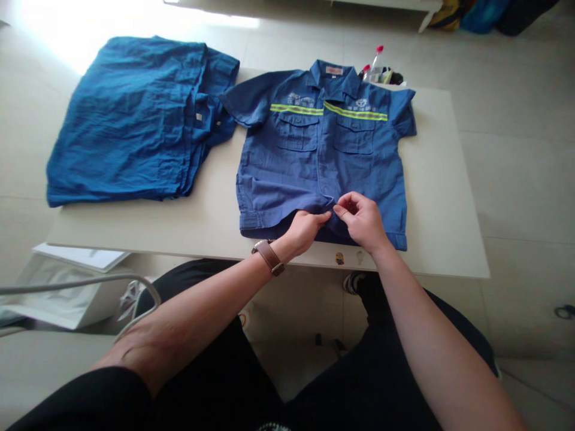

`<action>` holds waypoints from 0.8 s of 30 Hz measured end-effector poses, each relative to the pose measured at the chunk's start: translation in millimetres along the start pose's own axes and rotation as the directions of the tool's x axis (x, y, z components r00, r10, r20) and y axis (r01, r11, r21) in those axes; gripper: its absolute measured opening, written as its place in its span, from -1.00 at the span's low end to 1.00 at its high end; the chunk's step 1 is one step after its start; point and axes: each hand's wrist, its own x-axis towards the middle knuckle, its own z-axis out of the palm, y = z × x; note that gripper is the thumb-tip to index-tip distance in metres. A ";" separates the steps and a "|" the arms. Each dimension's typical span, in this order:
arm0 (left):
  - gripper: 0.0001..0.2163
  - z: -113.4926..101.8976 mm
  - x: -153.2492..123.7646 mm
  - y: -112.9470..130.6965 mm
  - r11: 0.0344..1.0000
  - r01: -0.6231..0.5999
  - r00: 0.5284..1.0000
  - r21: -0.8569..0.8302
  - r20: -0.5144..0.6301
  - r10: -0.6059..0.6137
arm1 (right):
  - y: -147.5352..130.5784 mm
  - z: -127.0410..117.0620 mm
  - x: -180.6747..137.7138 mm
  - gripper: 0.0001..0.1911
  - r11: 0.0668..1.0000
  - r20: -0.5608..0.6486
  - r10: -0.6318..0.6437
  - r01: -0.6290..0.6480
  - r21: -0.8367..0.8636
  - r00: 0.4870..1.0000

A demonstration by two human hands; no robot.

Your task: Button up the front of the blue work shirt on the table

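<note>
A blue short-sleeved work shirt (287,161) lies face up, its collar pointing away from me. Yellow-green reflective strips cross the chest above two flap pockets. At the lower front, my left hand (308,230) grips the hem by the placket, thumb on top and fingers underneath, lifting the cloth slightly. Close beside it, my right hand (362,218) pinches the placket edge between thumb and curled fingers. Whether a button sits between the fingertips is hidden. A brown-strapped watch (269,256) is on my left wrist.
The shirt rests on a white table (442,203). A stack of folded blue garments (130,120) covers the table's left end. Beyond the collar stand clear bottles with red caps (376,63). A white box (67,287) and a grey cable (90,282) are at lower left.
</note>
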 end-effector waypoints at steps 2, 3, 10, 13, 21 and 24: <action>-0.89 -0.8 0.3 1.0 1.000 0.001 1.000 0.008 0.009 -0.001 | 1.2 -1.2 1.5 -0.75 0.999 0.017 0.012 -0.013 0.034 1.000; -0.89 -0.7 0.0 1.9 1.000 -0.003 1.000 0.004 0.026 0.003 | 1.8 -1.8 2.2 -0.75 0.999 0.020 0.013 -0.014 0.044 1.000; -0.94 1.3 -5.0 6.7 0.998 -0.011 0.995 -0.060 0.099 0.017 | 3.4 -3.1 1.7 -0.85 0.995 -0.117 -0.055 0.044 -0.092 0.992; -0.94 0.0 -4.1 6.2 0.998 -0.037 0.997 -0.058 0.071 0.041 | -0.3 -3.9 -1.0 -0.84 0.992 -0.079 -0.090 0.083 -0.091 0.993; -0.92 -0.2 -1.6 10.8 0.998 -0.058 0.998 -0.032 -0.011 0.058 | -5.4 -6.0 -5.1 -0.80 0.984 -0.022 -0.134 0.130 -0.119 0.991; -0.90 -1.2 0.5 9.1 0.999 -0.045 0.998 0.001 -0.046 0.045 | -2.2 -2.7 -5.2 -0.81 0.993 -0.047 -0.081 0.077 -0.087 0.996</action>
